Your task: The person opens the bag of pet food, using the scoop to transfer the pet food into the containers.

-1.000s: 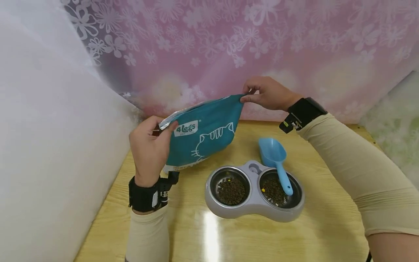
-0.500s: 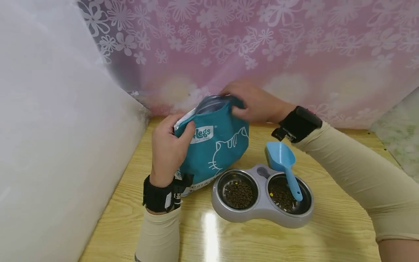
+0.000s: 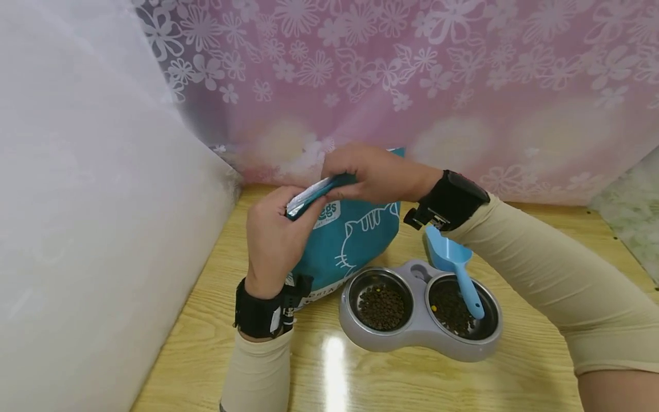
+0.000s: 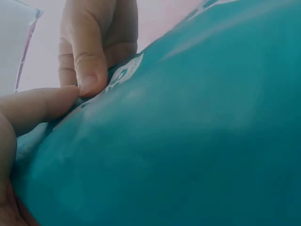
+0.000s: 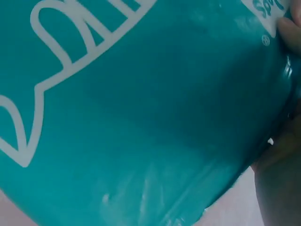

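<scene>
A teal pet food bag [image 3: 370, 234] with a white cat outline stands on the table, its silvery top edge folded over between the hands. My left hand [image 3: 273, 234] pinches the bag's left top corner, thumb in front. Close beside it, my right hand [image 3: 376, 174] pinches the top edge with thumb and fingers, covering part of the label. Thumb tips nearly meet in the left wrist view, where the right hand [image 4: 89, 42] presses the edge and the bag [image 4: 188, 127] bulges below. The teal bag front [image 5: 141, 113] fills most of the right wrist view.
Right of the bag, a grey double bowl [image 3: 419, 337] holds brown kibble [image 3: 381, 307] on both sides. A blue scoop [image 3: 453, 254] leans with its handle over the right bowl. A white wall [image 3: 92, 200] bounds the left, and a pink floral curtain [image 3: 463, 114] hangs behind.
My right hand has moved left from the bag's far right corner to beside the left hand. The bag mouth, gaping half a second ago, is now pinched together there. The bag sits closer to the bowls.
</scene>
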Tool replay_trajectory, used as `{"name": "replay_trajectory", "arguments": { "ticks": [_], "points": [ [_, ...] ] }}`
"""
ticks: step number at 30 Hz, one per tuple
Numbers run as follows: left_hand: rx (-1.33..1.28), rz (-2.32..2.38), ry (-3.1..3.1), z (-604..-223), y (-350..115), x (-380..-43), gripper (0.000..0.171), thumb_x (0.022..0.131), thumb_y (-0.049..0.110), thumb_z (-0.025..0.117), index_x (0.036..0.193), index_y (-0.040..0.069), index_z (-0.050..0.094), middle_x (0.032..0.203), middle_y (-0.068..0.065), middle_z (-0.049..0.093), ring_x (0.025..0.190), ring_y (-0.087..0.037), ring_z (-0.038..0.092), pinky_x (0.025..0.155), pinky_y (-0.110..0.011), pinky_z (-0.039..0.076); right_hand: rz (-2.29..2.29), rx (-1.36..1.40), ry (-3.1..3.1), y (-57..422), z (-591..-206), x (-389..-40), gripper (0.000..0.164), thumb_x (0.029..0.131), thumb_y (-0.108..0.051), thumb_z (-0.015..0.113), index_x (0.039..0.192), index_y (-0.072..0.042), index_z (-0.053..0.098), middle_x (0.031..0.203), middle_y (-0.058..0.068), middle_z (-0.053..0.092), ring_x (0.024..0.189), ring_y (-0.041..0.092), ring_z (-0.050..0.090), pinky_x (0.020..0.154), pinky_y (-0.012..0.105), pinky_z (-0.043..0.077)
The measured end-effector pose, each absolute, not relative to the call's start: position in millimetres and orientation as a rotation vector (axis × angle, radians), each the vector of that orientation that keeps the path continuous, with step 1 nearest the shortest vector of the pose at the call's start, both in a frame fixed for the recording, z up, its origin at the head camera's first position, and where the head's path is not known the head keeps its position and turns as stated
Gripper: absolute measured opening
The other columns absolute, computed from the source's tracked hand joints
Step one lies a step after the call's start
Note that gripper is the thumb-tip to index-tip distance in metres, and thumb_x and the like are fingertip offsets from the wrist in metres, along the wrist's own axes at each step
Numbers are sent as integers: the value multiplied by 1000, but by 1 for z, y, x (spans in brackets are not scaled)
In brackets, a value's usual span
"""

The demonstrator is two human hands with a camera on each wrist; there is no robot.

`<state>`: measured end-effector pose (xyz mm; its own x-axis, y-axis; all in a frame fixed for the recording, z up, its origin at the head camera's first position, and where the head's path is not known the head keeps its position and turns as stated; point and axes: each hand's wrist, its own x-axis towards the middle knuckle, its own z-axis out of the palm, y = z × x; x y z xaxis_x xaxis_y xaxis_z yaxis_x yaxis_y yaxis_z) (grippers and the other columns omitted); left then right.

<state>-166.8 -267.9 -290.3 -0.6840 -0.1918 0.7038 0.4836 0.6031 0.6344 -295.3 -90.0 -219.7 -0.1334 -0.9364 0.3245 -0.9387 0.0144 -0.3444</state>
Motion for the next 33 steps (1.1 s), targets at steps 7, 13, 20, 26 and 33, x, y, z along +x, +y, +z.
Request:
{"name": "replay_trajectory", "arguments": {
  "ticks": [7,13,20,26,33],
  "points": [
    [-322,-1032,-2050,-289,-265,-168,18,91,24,81,91,7,77,83,-3,71,66,-12,58,58,-29,41,886,2155,-2265,-86,-214,-298,10,94,-13,75,86,-13,69,81,-5,56,80,15,50,75,33,40],
    [-356,-1118,-1999,-292,-264,-170,17,92,22,79,90,5,75,84,-6,69,67,-13,56,61,-29,41,863,2082,-2400,-83,-215,-298,5,97,-19,73,94,-15,72,86,-6,60,80,14,52,74,32,44],
    [-356,-1171,-1972,-293,-261,-170,18,92,19,79,88,2,72,82,-8,66,66,-15,55,59,-31,41,900,2049,-2530,-77,-216,-297,9,101,-17,67,109,-15,70,98,-5,65,90,13,59,83,33,51],
    [-355,-1119,-2081,-292,-264,-169,19,96,20,74,92,3,70,84,-8,64,68,-16,54,60,-33,42,966,2045,-2574,-76,-217,-297,13,102,-17,66,114,-14,68,104,-5,67,95,12,62,87,34,54],
    [-364,-1074,-2121,-288,-267,-166,19,98,22,69,94,4,73,86,-7,69,70,-18,59,61,-34,46,1055,2084,-2562,-75,-219,-298,15,103,-14,64,116,-13,69,106,-4,69,98,14,64,90,36,56]
  ]
}}
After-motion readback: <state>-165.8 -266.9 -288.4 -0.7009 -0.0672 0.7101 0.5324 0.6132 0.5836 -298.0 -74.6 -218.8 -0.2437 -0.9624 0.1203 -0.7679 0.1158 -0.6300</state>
